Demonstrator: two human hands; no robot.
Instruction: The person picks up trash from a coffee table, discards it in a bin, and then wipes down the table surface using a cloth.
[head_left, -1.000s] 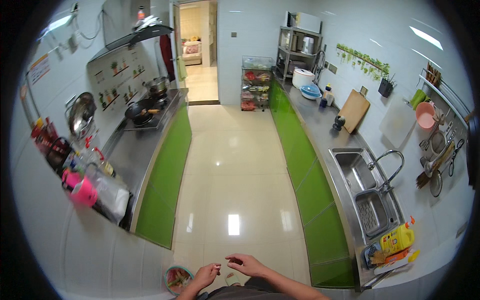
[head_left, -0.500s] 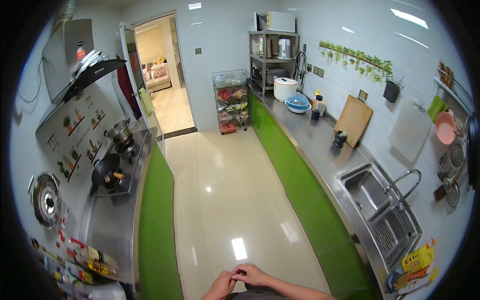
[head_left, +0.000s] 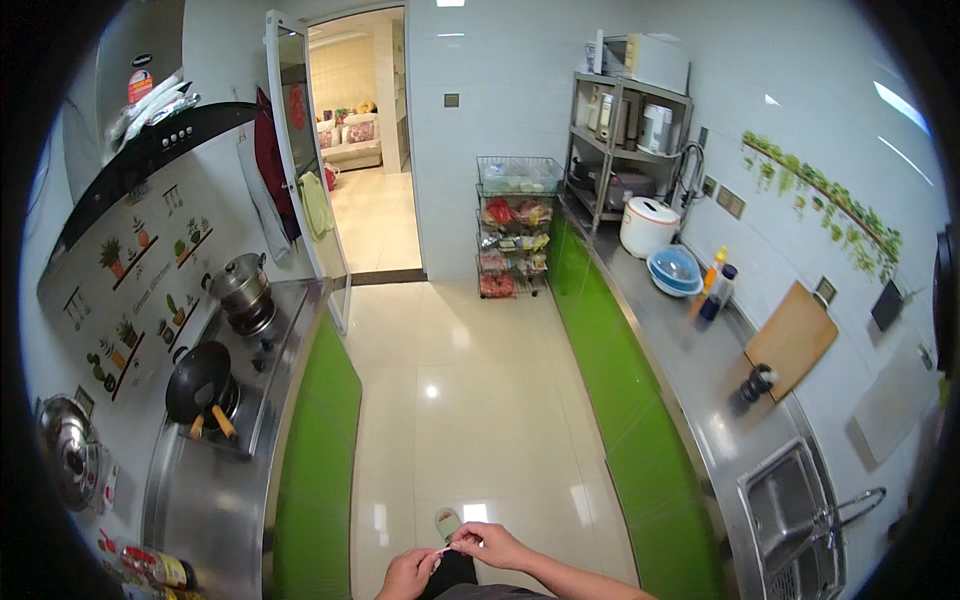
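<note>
At the bottom middle, my left hand (head_left: 410,570) and my right hand (head_left: 488,545) meet at waist height, fingers pinched on a small, thin pale item (head_left: 446,549), too small to make out. My left fingers are curled round one end; my right fingertips press on the other. Beneath them a foot in a pale green slipper (head_left: 446,523) shows on the tiled floor.
Green cabinets (head_left: 317,450) line both sides. Left are a wok (head_left: 198,385) and pot (head_left: 240,284); right, a sink (head_left: 775,500), cutting board (head_left: 795,335) and rice cooker (head_left: 648,228). A wire rack (head_left: 513,245) stands beside the open door (head_left: 305,160).
The view has moved forward along the aisle. My hands, apart a second ago, have come together on the small item. The basin of scraps has left view and a slippered foot shows ahead.
</note>
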